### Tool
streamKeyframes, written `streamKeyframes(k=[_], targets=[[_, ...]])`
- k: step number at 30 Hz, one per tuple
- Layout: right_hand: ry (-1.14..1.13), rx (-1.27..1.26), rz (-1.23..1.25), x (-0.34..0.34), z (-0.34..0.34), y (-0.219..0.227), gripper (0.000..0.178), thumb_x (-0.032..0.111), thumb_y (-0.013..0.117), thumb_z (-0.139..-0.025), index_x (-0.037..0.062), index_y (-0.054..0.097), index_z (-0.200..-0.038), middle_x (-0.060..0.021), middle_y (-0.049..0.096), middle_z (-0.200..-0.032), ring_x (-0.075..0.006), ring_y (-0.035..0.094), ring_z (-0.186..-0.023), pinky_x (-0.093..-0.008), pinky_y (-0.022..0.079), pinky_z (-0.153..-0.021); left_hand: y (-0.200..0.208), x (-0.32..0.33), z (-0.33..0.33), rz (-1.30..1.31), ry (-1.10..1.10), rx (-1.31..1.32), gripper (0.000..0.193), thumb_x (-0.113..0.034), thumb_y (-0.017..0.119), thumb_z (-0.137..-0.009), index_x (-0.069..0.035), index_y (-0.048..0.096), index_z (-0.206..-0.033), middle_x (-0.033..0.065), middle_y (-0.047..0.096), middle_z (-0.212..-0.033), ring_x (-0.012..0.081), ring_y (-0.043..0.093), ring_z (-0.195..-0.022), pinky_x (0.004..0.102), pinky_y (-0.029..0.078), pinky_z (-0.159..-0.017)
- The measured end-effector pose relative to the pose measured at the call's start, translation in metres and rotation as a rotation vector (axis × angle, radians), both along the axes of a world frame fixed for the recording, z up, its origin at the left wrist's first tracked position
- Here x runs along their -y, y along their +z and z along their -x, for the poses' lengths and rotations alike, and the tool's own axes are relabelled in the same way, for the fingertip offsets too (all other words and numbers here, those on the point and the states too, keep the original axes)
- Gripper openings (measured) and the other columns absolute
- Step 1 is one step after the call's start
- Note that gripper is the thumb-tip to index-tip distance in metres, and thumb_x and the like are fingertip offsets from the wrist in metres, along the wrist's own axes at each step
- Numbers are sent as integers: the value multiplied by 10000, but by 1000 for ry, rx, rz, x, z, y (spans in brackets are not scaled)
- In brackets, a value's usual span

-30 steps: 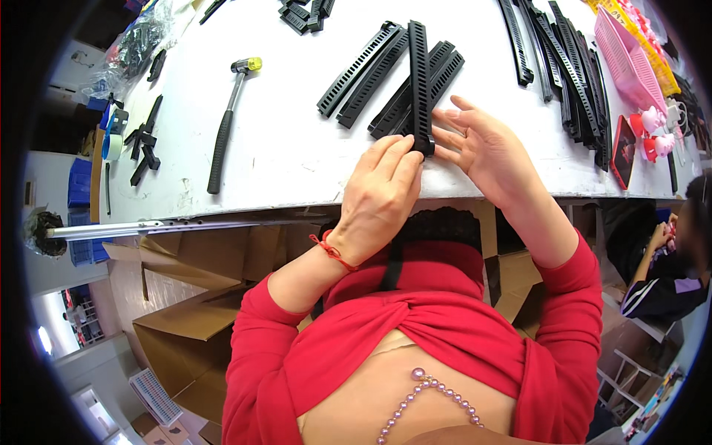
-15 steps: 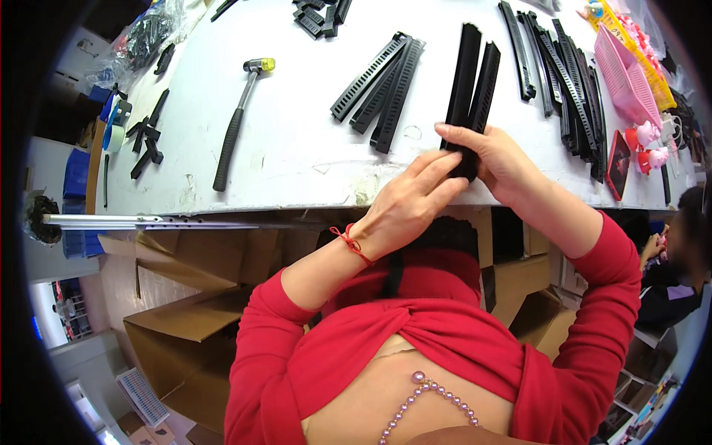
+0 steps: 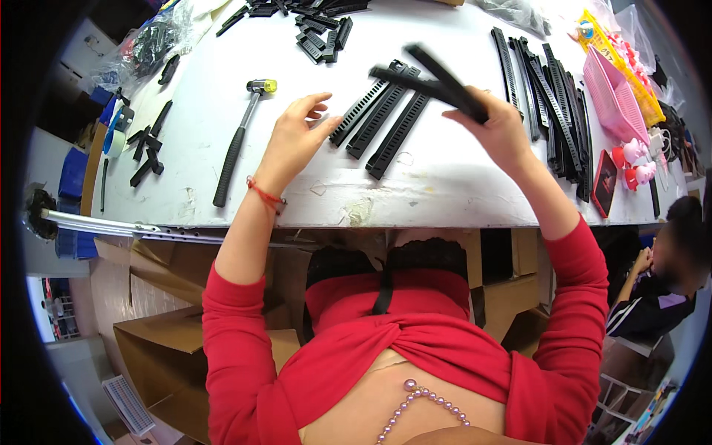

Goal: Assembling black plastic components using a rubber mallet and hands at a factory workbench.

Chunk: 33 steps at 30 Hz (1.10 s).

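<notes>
My right hand holds two long black plastic strips lifted above the white table; they are blurred and point up to the left. My left hand hovers open over the table, fingers spread, holding nothing, just left of three black slotted strips that lie side by side. A red cord is tied round my left wrist.
A hammer with a black grip lies to the left of my left hand. More long black strips are piled at the right, next to a pink basket. Small black parts lie at the far edge. Another person sits at the lower right.
My right hand has lifted the black strips off the table and swung them up and leftward. My left hand let go of them and moved left, opening.
</notes>
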State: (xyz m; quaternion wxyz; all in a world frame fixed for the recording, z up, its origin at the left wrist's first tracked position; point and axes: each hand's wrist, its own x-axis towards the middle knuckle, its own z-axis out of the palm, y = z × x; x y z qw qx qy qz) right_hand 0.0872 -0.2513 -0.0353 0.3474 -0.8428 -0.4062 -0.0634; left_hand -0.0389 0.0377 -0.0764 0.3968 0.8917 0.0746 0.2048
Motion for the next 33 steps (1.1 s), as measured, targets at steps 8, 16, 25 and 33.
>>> streamKeyframes(k=[8, 16, 25, 33], targets=[[-31, -596, -454, -27, 8, -33, 232, 243, 721, -916, 68, 671, -1059, 5, 661, -800, -74, 601, -684, -245, 513, -655, 35, 42, -15, -3, -116, -154, 264, -195, 732, -879, 3, 688, -1047, 90, 686, -888, 107, 620, -726, 235, 502, -676], [28, -1115, -505, -27, 8, -29, 306, 245, 658, -959, 31, 569, -1160, -131, 678, -1148, -222, 712, -972, -289, 593, -780, 30, 80, -32, -538, -126, -223, 725, -426, 778, -760, 43, 536, -1257, 252, 635, -1030, 336, 651, -961, 391, 533, -853], [37, -996, -705, -20, -7, -38, 329, 281, 632, -975, 18, 547, -1154, -185, 671, -1159, -259, 697, -1013, -309, 577, -834, 42, 56, -54, 565, -318, -523, 726, -148, 671, -762, 159, 409, -1366, 128, 655, -896, 160, 635, -719, 252, 531, -615], [183, -1055, -615, -24, 13, -29, 443, 338, 624, -978, 30, 538, -1284, -179, 662, -1165, -256, 657, -1105, -353, 559, -924, 30, 56, -36, 1610, -559, -157, 590, -169, 507, -864, 146, 400, -1351, 134, 509, -988, 163, 530, -788, 256, 486, -713]])
